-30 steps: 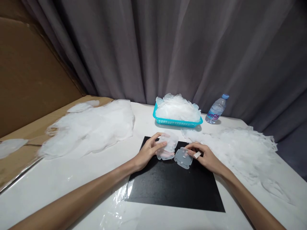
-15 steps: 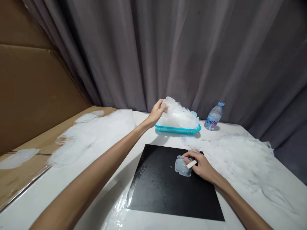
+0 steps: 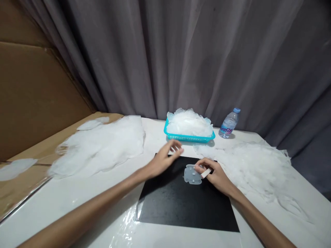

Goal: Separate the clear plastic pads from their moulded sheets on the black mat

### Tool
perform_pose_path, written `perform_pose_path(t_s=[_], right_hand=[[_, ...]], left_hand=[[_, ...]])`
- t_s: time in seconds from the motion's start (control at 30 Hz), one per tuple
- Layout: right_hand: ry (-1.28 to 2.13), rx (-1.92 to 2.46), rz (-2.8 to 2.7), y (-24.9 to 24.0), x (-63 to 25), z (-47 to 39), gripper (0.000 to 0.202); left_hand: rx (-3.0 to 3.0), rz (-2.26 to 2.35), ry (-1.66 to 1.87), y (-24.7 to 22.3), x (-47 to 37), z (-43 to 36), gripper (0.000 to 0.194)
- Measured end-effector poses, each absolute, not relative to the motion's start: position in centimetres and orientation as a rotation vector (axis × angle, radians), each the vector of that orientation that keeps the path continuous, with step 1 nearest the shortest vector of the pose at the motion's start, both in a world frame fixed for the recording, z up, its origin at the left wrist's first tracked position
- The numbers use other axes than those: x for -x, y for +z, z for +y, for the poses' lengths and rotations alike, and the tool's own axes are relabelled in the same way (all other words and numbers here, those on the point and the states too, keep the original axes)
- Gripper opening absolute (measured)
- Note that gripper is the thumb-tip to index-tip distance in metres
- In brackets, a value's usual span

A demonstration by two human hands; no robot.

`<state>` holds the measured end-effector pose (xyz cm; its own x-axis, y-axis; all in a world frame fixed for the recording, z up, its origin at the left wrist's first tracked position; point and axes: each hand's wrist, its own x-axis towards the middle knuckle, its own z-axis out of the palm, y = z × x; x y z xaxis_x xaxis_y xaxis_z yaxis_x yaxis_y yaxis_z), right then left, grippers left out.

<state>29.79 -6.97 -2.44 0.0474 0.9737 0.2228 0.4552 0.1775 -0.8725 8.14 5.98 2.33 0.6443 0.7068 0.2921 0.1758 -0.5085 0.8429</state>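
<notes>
My left hand (image 3: 167, 159) hovers over the far left edge of a black board (image 3: 181, 206). Its fingers are curved and apart, with nothing between them. My right hand (image 3: 214, 175) is closed, and a short white flat stick (image 3: 206, 173) juts out between its fingers. Those fingertips touch the right edge of a translucent plastic piece (image 3: 192, 175) with rounded lobes and small raised bits. Whether that piece lies flat on the board or is slightly lifted, I cannot tell. Beyond the board stands a turquoise basket (image 3: 190, 138) heaped with whitish translucent pieces (image 3: 190, 123).
A water bottle (image 3: 229, 124) stands right of the basket. Thin white sheets (image 3: 108, 144) are spread at the left, partly over cardboard (image 3: 28, 186). A loose heap of white, film-like material (image 3: 258, 168) covers the right side. A grey curtain (image 3: 176, 62) hangs behind the table.
My left hand has come away from the basket's heap, back toward the board. My right hand still grips the stick; the plastic piece beside it has shifted slightly and turned.
</notes>
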Motion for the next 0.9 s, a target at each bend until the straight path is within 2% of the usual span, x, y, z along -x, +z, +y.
perform_pose_path(t_s=[0.1,0.2,0.43,0.9], right_hand=[[0.797,1.357,-1.457,-2.0,-28.7,-7.4,0.025],[0.873,1.296,-1.403,-1.6,-27.9,-7.7,0.029],[0.755,1.326,-1.451,-1.1,-28.3,-7.6,0.031],[0.786,1.301,-1.462,-0.8,-28.5,-7.7,0.033]], left_hand=[[-1.856,0.565,0.584,0.1,-7.1,1.9,0.031],[-1.591,0.501,0.492,-1.1,-6.8,0.7,0.029],[-1.459,0.5,0.538,-0.9,-6.6,1.5,0.026],[-1.378,0.568,0.658,-0.7,-6.5,1.3,0.026]])
